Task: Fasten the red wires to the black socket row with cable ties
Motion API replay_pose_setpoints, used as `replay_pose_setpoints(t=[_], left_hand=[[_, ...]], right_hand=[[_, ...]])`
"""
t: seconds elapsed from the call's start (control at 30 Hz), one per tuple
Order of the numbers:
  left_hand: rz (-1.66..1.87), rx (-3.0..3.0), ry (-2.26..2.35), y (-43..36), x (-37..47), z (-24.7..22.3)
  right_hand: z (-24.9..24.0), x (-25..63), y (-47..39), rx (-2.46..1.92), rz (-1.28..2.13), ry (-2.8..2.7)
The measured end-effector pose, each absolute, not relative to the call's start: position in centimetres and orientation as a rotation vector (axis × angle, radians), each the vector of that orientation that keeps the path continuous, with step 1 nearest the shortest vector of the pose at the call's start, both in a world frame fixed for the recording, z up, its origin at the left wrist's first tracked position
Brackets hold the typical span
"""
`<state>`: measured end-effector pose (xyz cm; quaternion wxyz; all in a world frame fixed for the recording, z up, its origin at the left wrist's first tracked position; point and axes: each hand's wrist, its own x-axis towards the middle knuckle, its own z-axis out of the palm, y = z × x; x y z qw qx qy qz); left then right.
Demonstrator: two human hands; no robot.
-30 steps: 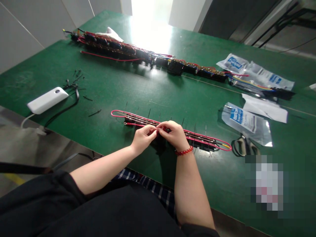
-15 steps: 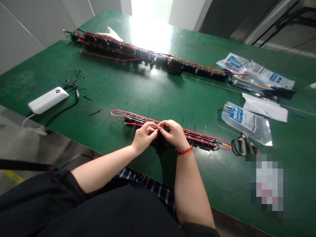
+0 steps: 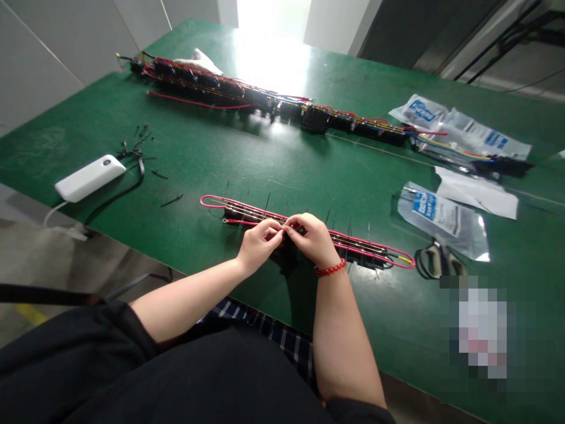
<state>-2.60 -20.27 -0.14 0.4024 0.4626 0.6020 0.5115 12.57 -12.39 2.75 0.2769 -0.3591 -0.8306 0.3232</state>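
Observation:
A long black strip assembly lies on the green table, with a red wire looped along its length and a ring terminal at one end. Several thin black cable ties stick up from it. Over its middle, my left hand is closed in a pinch, thumb against index finger. My right hand pinches right beside it, fingertips meeting the left ones. Whatever lies between the fingertips is too small and covered to make out.
Behind lies a longer wired assembly. Loose cable ties and a white power bank-like box are at left. Scissors, plastic bags and white paper lie at right. A blurred patch covers something at lower right.
The view has shifted very slightly. Both hands keep their pinch at the same spot on the strip, with hardly any visible movement.

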Motion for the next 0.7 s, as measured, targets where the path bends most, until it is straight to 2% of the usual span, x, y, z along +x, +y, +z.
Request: replay_pose_setpoints(t=[0.43, 0.7], left_hand=[[1.275, 1.177, 1.567, -20.0, -2.5, -0.8], [1.3, 1.272, 1.581, -20.3, -2.8, -0.9]], right_hand=[[2.5, 12.3, -12.5, -0.997, 0.856, -2.241], [2.8, 11.4, -14.7, -1.1, 0.546, -2.298]])
